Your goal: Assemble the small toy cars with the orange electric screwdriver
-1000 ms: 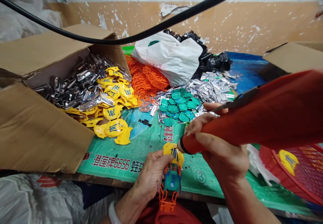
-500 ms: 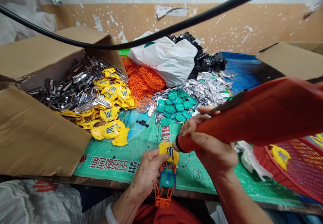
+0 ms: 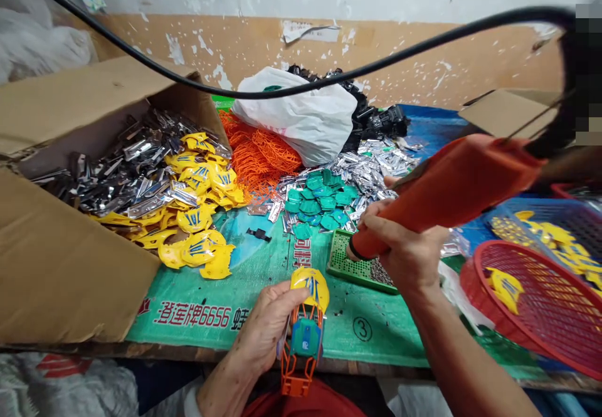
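Note:
My left hand (image 3: pixel 270 316) grips a toy car body near the table's front edge. Its yellow hood (image 3: pixel 311 286) points away from me, with a teal piece (image 3: pixel 305 337) and an orange frame (image 3: pixel 297 382) nearer to me. My right hand (image 3: pixel 409 248) is wrapped round a red-covered power driver (image 3: pixel 446 185) with a black ring near its tip. That tip is over a green perforated tray (image 3: pixel 350 266) holding small screws (image 3: pixel 380 273). Teal pieces (image 3: pixel 320 197) are heaped behind the tray.
A cardboard box (image 3: pixel 70 273) spills dark shiny parts (image 3: pixel 141 153) and yellow hoods (image 3: pixel 202 248) at left. Orange frames (image 3: pixel 263 157) and a white bag (image 3: pixel 301 116) lie behind. A red basket (image 3: pixel 540 279) stands at right. A black cable (image 3: pixel 282 94) crosses the view.
The driver in my right hand has moved from the yellow hood, right and back to the green tray, which now shows. My left hand still holds the car body.

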Demonstrator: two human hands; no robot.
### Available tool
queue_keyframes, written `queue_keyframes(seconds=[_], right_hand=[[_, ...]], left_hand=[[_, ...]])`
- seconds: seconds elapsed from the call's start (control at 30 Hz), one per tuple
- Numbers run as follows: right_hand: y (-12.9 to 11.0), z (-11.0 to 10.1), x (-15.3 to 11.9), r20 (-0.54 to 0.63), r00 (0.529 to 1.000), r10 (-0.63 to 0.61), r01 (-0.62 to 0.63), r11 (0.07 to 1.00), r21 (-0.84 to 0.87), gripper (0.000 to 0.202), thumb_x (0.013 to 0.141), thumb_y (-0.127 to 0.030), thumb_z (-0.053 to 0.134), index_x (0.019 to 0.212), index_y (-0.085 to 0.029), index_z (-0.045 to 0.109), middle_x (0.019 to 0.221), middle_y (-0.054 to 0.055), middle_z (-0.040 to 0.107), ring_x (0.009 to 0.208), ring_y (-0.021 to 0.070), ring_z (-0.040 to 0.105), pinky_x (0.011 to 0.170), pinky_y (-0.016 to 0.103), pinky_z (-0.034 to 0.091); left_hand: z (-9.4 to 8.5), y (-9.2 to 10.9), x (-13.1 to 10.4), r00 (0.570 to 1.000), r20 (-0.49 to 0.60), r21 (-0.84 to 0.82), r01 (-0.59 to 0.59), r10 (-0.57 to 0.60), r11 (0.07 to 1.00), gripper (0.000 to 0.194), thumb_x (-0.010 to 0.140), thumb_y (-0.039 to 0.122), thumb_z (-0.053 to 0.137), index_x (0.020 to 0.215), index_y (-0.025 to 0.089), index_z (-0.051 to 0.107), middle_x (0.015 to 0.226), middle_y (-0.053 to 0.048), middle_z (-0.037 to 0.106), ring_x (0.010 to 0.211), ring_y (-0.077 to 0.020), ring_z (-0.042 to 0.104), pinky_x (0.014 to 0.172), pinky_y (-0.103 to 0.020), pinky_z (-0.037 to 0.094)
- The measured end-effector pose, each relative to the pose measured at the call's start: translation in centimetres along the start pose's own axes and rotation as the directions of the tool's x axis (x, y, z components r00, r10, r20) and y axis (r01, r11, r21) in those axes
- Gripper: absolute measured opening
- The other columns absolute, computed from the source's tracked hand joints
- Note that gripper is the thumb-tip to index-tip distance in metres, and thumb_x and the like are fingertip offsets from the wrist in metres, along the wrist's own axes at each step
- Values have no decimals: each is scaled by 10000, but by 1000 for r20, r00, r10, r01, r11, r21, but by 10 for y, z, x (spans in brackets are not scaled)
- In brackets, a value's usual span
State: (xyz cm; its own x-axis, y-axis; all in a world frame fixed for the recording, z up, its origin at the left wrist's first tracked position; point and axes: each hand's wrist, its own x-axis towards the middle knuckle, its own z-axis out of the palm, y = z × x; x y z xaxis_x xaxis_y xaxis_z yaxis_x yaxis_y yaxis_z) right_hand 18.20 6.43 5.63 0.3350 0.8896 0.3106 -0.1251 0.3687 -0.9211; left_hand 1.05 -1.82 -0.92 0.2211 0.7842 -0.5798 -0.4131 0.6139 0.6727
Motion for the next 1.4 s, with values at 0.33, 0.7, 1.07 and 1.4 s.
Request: queue_keyframes(seconds=[0.33, 0.7, 1.07, 1.4], right_hand=[[16, -1, -4, 59, 998, 6, -4, 1000, -28, 176, 573, -218, 792, 615, -213, 620, 626, -20, 627, 513, 152, 571, 501, 341, 470], [18, -1, -7, 66, 996, 51, -49, 998, -38, 174, 571, -207, 797, 622, -206, 631, 630, -15, 626, 525, 148, 562, 514, 336, 471], [16, 3, -9, 32, 999, 25, -22, 997, -69, 231, 538, -191, 790, 672, -179, 602, 632, -33, 632, 521, 117, 552, 491, 276, 472], [15, 5, -14, 29, 1000, 9, -5, 990, -141, 209, 543, -165, 779, 658, -197, 607, 620, -35, 620, 559, 134, 565, 503, 283, 474]], left_hand=[[0, -2, 0, 999, -4, 3, 37, -37, 999, 309, 685, 344, 743, 869, 97, 713, 647, -62, 696, 484, -98, 573, 454, -173, 427], [0, -4, 2, 1000, 7, 7, 22, -22, 1000, 290, 715, 316, 720, 901, 94, 714, 676, -63, 701, 497, -100, 567, 457, -181, 434], [1, -4, 1, 999, -27, -10, 18, -18, 1000, 308, 692, 321, 735, 894, 90, 712, 634, -43, 663, 452, -82, 518, 429, -177, 427], [3, -1, 1, 998, -65, -6, 16, -16, 1000, 250, 662, 331, 761, 751, 112, 678, 535, 12, 595, 382, -63, 484, 369, -156, 382]])
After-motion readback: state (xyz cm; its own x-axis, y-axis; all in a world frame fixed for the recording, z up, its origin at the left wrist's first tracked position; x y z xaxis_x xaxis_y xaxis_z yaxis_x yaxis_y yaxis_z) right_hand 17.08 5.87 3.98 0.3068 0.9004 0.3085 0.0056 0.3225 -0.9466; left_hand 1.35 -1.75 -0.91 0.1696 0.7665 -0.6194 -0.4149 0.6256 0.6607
